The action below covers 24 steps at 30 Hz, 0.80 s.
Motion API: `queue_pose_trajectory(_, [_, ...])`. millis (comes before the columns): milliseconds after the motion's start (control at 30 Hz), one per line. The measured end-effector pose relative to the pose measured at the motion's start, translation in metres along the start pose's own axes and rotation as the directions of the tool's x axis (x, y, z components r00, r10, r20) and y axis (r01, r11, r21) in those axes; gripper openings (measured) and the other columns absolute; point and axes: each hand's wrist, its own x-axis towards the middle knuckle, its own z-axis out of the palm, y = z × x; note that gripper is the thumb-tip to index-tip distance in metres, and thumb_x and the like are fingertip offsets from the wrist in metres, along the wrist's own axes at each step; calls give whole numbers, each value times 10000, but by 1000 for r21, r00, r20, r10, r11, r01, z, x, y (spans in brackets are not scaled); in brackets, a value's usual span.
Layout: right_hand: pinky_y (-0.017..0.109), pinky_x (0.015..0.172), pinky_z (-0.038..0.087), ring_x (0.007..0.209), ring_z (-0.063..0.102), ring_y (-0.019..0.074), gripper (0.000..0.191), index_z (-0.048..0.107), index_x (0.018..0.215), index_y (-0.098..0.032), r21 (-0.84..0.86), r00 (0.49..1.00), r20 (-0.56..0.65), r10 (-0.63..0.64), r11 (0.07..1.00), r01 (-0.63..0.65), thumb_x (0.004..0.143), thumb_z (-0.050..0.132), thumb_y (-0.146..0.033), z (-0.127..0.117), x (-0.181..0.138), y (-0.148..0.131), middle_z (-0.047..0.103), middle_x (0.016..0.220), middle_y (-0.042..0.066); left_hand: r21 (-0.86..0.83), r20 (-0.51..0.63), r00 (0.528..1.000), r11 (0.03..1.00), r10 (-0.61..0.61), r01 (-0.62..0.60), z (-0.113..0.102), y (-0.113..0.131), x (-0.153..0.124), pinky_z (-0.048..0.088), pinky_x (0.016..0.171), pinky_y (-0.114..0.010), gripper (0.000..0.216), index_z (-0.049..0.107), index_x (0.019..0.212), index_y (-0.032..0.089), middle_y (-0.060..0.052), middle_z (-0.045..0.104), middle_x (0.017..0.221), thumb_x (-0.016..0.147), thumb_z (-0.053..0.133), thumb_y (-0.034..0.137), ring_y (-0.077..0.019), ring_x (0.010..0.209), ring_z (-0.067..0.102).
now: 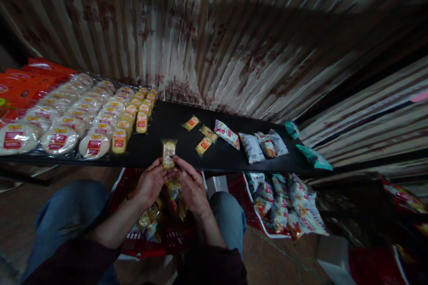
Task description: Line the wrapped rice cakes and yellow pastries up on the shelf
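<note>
Both hands pinch one small yellow snack packet [169, 153] in clear wrapping, held upright at the front edge of the black shelf. My left hand [150, 182] grips its lower left side, and my right hand [192, 182] grips its right side with the fingertips. Just beneath them, between my knees, is a red basket [147, 247] filled with more wrapped snacks [175, 198]. Past my hands, a few like packets [203, 146] lie loose on the shelf. To the left, similar yellow packets [142, 120] stand in rows.
Round white packs [94, 142] fill the shelf's left part, with orange packages [23, 84] beyond. White snack bags [250, 147] and green bags [314, 157] lie on the right of the black shelf [174, 118]. A second red basket [252, 211] holds bags below. A pleated curtain [200, 53] hangs behind.
</note>
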Motion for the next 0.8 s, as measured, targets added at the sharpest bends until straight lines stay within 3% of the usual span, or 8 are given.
queue_pose_trajectory(167, [444,1057,354,1234,491,249,313,663,1109,-262,-132,998,37,-52,990,57,819,615,-368,8,2,-4,596,1269,59,-25,-8,1000,1000,-11,11,5,6,-2,518,737,-279,212,627,914,136,-52,706,873,708,592,93,-150,744,661])
queue_pose_trajectory(367, [425,1097,291,1273,440,226,253,688,1063,-284,-426,978,128,-163,882,203,851,576,-365,25,3,-14,625,1218,48,-85,-107,993,996,-42,33,4,12,0,486,592,-196,222,655,836,142,-13,691,794,645,590,51,-105,664,624])
queue_pose_trajectory(500, [423,1075,319,1235,469,223,219,705,1018,-301,-465,968,136,-211,849,251,852,574,-359,38,4,-18,662,1147,36,-112,-192,979,993,-66,45,3,16,1,450,515,-189,253,660,797,156,9,678,726,601,560,30,-83,552,572])
queue_pose_trajectory(800, [439,1071,317,1207,479,222,211,706,1004,-299,-540,965,115,-234,801,258,861,552,-296,47,10,-12,665,1124,34,-135,-170,983,990,-69,46,5,24,2,400,473,-174,247,650,779,146,33,629,648,589,555,21,-61,498,515])
